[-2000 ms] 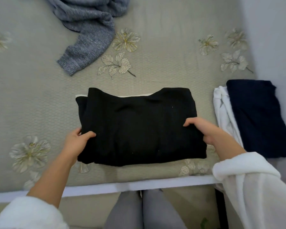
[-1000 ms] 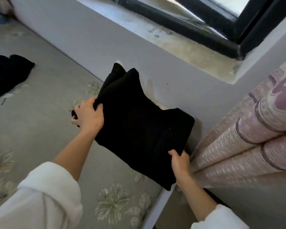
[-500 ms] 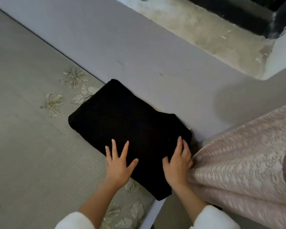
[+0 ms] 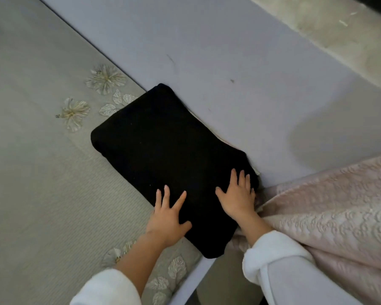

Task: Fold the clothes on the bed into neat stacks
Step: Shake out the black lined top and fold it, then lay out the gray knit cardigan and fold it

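Where a second ago both hands carried the folded black garment (image 4: 163,150) through the air, it now lies flat on the bed (image 4: 42,172), in the same spot as half a second ago. Its far long side is pushed up against the grey wall (image 4: 229,62), and its near corner pokes just past the bed's edge. A thin pale sliver shows along the wall side of the garment; what it belongs to cannot be told.

The left hand (image 4: 166,219) rests palm down on the near edge of the garment, its fingers (image 4: 166,194) straight and spread, grasping nothing. The right hand (image 4: 238,199) lies flat on the corner nearest the pink curtain (image 4: 328,205), fingers (image 4: 234,177) straight and close together, also released. Both hands sit much as they did half a second ago, the right one slightly farther onto the cloth.

White sleeves (image 4: 271,252) cover both forearms. Embroidered flowers (image 4: 106,79) dot the bedcover just beside the garment's far corner.
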### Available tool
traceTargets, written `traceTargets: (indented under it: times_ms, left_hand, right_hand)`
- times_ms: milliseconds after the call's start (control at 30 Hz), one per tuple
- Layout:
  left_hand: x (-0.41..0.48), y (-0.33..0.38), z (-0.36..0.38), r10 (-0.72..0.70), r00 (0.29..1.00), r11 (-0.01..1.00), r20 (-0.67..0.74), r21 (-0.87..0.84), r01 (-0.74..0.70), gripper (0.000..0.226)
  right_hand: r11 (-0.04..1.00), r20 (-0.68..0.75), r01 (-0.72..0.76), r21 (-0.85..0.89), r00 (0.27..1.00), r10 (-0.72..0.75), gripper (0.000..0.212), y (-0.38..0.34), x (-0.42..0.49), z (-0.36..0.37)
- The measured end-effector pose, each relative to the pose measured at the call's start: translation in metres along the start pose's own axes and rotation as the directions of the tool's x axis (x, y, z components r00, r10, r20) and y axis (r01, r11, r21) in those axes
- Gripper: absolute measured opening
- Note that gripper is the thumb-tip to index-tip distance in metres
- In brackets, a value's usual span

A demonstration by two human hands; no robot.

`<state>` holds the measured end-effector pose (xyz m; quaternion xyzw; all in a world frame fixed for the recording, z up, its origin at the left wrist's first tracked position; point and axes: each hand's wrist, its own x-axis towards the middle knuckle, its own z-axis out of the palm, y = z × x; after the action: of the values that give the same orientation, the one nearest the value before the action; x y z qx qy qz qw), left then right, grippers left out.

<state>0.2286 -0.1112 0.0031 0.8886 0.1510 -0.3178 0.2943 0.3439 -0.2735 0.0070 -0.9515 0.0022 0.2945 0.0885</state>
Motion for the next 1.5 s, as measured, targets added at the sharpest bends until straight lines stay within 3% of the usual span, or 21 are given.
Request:
traceTargets:
  times_ms: [67,167,267,400,767,933,1067,1233,1433,1500]
  left_hand:
    - [-0.011,-0.008,-0.004,0.016,0.992,0.996,-0.125,-0.087,-0.027,0.075]
    - [-0.042,-0.031,-0.003,-0.082,0.954,0.979,-0.288,-0.205,0.023,0.068]
    - [-0.083,-0.072,0.004,-0.257,0.924,0.924,-0.283,-0.352,0.149,0.066]
    - [-0.145,-0.152,0.022,-0.420,0.872,0.857,-0.250,-0.426,0.291,0.061]
    - [-0.316,-0.387,0.071,-0.640,0.712,0.727,-0.287,-0.526,0.441,0.057]
    - [-0.361,-0.482,0.078,-0.736,0.637,0.640,-0.229,-0.543,0.544,0.059]
    - [-0.364,-0.535,0.071,-0.755,0.615,0.625,-0.227,-0.533,0.570,0.060]
    - [-0.340,-0.585,0.043,-0.778,0.578,0.598,-0.247,-0.574,0.559,0.068]
    - [-0.289,-0.645,-0.015,-0.634,0.584,0.771,-0.506,-0.362,0.523,0.090]
    - [-0.269,-0.667,-0.027,-0.590,0.616,0.806,-0.522,-0.333,0.489,0.097]
  right_hand:
    - [0.994,-0.091,0.109,-0.026,0.990,-0.111,0.074,-0.012,-0.019,0.005]
    - [0.961,-0.072,0.261,-0.096,0.961,-0.268,0.068,-0.039,-0.055,0.021]
    - [0.901,0.020,0.399,-0.168,0.916,-0.401,0.067,-0.073,-0.088,0.047]
    - [0.800,0.117,0.552,-0.237,0.833,-0.540,0.065,-0.128,-0.137,0.089]
    - [0.686,0.309,0.680,-0.260,0.731,-0.608,0.067,-0.281,-0.300,0.241]
    - [0.542,0.450,0.788,-0.293,0.614,-0.649,0.069,-0.341,-0.348,0.309]
    - [0.434,0.494,0.843,-0.319,0.538,-0.683,0.066,-0.394,-0.353,0.333]
    - [0.395,0.513,0.845,-0.361,0.534,-0.672,0.068,-0.461,-0.330,0.355]
    - [0.271,0.512,0.891,-0.364,0.434,-0.741,0.069,-0.537,-0.286,0.389]
    - [0.231,0.491,0.898,-0.376,0.404,-0.772,0.070,-0.558,-0.271,0.399]
